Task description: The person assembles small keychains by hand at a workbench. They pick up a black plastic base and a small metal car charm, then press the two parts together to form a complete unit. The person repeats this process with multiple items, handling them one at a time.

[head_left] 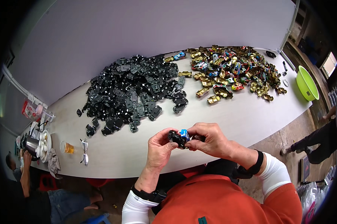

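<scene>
Left hand (pixel 159 150) has a black car-shaped part (pixel 173 137) pinched between thumb and fingers. Right hand (pixel 210 140) is closed in from the other side, thumb and forefinger gripping what looks like a small blue piece (pixel 184 134) against the black part. Both sit over the near edge of the surface (pixel 118 158), in front of the torso. Can't tell if the blue piece is seated or just touching; fingers hide the joint.

My read: mating two toy car pieces. To do it well: left as the fixture, right does the moving. Check nose-to-tail match, line up the edges, then press evenly with the thumb, no twisting. If it resists, back off and realign; thin plastic could crack or the finish could scuff. Hold fingertips clear of the wheels and the seam.

Stock: black pile (pixel 133 87) left of centre, gold and multicoloured pile (pixel 233 71) to its right. A few pieces lie between them; worth avoiding mix-ups. Glasses (pixel 84 152) and amber drink (pixel 67 148) sit well left, best left there.
</scene>
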{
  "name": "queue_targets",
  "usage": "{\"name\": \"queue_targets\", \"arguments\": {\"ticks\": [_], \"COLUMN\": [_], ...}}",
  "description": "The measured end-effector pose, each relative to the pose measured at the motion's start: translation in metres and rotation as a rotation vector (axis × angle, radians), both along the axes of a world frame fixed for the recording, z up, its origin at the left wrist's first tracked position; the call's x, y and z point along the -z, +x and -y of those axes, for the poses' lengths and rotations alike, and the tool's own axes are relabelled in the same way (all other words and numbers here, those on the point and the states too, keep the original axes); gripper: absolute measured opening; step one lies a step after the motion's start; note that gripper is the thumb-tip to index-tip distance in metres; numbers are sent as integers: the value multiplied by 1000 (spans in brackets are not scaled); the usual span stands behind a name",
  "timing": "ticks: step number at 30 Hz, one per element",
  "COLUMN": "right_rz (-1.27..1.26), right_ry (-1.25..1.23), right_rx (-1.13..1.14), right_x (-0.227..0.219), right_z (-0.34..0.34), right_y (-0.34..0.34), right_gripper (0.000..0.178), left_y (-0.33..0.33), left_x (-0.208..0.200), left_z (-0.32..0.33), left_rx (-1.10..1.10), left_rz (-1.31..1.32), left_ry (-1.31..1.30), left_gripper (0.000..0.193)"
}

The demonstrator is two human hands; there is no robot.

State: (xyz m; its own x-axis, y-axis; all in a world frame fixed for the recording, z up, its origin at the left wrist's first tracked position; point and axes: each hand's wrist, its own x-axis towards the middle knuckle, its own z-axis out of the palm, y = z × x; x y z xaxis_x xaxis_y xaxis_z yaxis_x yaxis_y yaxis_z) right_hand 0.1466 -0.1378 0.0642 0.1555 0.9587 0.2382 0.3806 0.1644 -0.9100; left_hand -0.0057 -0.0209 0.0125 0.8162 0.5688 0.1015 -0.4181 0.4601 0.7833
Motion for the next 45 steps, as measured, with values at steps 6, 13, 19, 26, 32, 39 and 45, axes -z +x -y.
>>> {"name": "queue_targets", "arguments": {"ticks": [6, 13, 19, 26, 32, 39, 45], "right_rz": [203, 308, 387, -117, 86, -90, -219], "right_ry": [247, 171, 188, -264, -144, -441, -310], "right_rx": [59, 3, -13, -18, 74, -82, -210], "right_x": [2, -15, -16, -33, -9, 1, 18], "right_z": [-2, 6, 7, 0, -7, 1, 3], "right_y": [-6, -12, -14, -6, 3, 9, 10], "right_gripper": [52, 56, 57, 55, 22, 18, 17], "left_y": [0, -4, -7, 0, -1, -1, 8], "left_x": [-7, -8, -20, -35, -6, 19, 22], "left_z": [4, 11, 13, 10, 1, -9, -4], "left_rx": [0, -51, -60, 118, 8, -20, 4], "left_rz": [-11, 63, -55, -91, -101, -203, -189], "left_ry": [113, 198, 346, 166, -165, -333, -364], "left_gripper": [38, 37, 34, 36, 21, 22, 17]}}
